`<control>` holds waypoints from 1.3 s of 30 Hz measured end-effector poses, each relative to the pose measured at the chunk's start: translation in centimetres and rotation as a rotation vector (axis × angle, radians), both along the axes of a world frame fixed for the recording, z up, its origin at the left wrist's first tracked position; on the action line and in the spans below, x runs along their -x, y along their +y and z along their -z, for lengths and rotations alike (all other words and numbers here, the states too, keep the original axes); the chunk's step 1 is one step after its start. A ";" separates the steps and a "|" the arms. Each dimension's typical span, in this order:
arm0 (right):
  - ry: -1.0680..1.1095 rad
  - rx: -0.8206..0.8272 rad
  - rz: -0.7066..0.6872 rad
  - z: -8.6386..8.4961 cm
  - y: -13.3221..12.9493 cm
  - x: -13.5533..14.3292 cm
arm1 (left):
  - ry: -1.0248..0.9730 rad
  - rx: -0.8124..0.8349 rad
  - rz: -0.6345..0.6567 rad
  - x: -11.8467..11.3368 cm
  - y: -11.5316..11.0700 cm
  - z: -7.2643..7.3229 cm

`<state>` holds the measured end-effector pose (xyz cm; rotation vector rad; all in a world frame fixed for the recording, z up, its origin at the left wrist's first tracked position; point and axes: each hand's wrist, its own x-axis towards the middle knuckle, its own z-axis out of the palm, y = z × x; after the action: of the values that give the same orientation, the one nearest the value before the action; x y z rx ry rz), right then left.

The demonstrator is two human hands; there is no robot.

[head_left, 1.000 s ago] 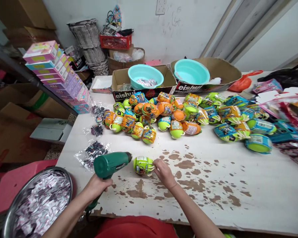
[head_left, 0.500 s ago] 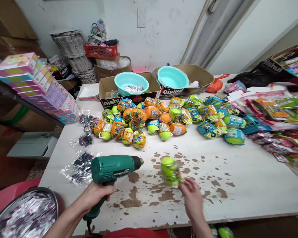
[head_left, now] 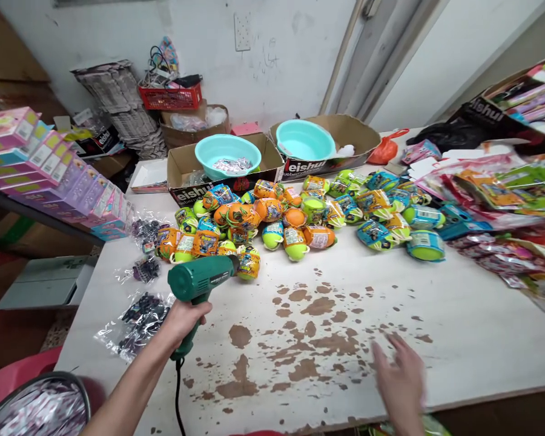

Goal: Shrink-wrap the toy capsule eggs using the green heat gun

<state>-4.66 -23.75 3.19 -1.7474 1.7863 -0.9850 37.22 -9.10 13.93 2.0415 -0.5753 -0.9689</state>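
Note:
My left hand is wrapped round the handle of a green heat gun. The gun's dark nozzle points right, beside the nearest wrapped eggs, and its black cord hangs down toward the table's front edge. My right hand is over the front right of the table, slightly blurred, its thumb and fingers apart with nothing visible between them. Orange, blue and green wrapped toy eggs lie in a heap across the back of the table. Below the front edge, near my right wrist, part of a green package shows.
Clear bags of dark pieces lie at left. A metal bowl of small packets stands front left. Boxes are stacked behind. Two turquoise basins sit at the back; flat packages pile up at right.
The green egg has left my right hand, which has moved right and opened. My left hand has tilted the heat gun and raised it slightly toward the heap.

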 end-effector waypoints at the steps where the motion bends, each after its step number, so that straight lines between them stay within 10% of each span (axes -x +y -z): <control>1: -0.016 0.040 -0.115 0.0 -1.8 -4.2 | 0.001 0.000 -0.002 0.0 0.3 -0.1; 6: -0.107 0.239 -0.790 0.1 -8.9 -24.9 | 0.039 0.020 -0.056 0.3 1.3 -0.3; 9: 0.046 0.192 -1.021 1.0 -10.2 -30.3 | 0.062 0.015 -0.094 0.6 1.9 0.2; 20: 0.024 0.259 -0.757 3.8 -5.1 -21.7 | 0.145 -0.040 0.017 3.0 3.8 0.9; 26: -0.013 0.089 -0.896 3.8 -7.4 -22.5 | 0.046 -0.099 0.067 2.9 1.6 0.6; 39: 0.169 0.430 -1.159 0.1 -3.5 -17.4 | 0.189 0.031 0.093 2.4 3.1 -1.6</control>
<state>12.79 -27.29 3.14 -2.6288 0.3576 -0.6929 34.83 -6.00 15.57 1.8843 -0.5836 -1.1865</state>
